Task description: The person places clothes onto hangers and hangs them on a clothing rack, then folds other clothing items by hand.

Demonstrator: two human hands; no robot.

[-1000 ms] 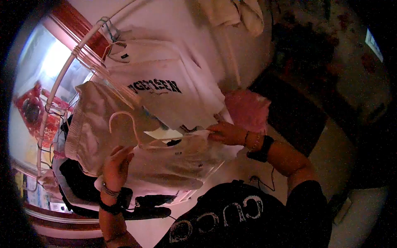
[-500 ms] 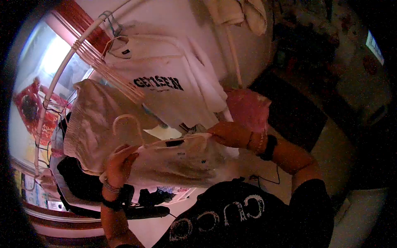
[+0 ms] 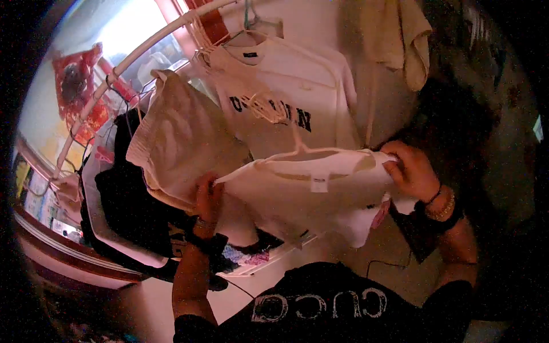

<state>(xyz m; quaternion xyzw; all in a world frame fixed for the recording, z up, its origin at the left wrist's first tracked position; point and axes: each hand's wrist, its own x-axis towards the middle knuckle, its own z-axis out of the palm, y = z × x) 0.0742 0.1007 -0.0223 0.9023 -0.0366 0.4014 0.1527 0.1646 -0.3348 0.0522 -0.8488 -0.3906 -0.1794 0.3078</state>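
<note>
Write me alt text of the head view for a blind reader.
A person's left hand and right hand hold a white shirt, on a pale hanger, by its shoulders. Behind it hang a white top with dark lettering and a beige garment, near a curved rail.

Pale clothes rail (image 3: 147, 43) carries the lot, curving from far out L of the L hand (image 3: 209, 197) up & away beyond both hands. On it, past the gap btwn hands: white sweatshirt (image 3: 297, 74) w/ dark print, on a hanger. Next along, bunch of bare pale hangers (image 3: 197, 34), lower ends overlapping the sweatshirt front. Beige garment (image 3: 180, 131) w/ gathered waistband hangs just beyond L hand; dark clothes (image 3: 114, 183) out L of it. Exact hook pts for those two unclear.
</note>
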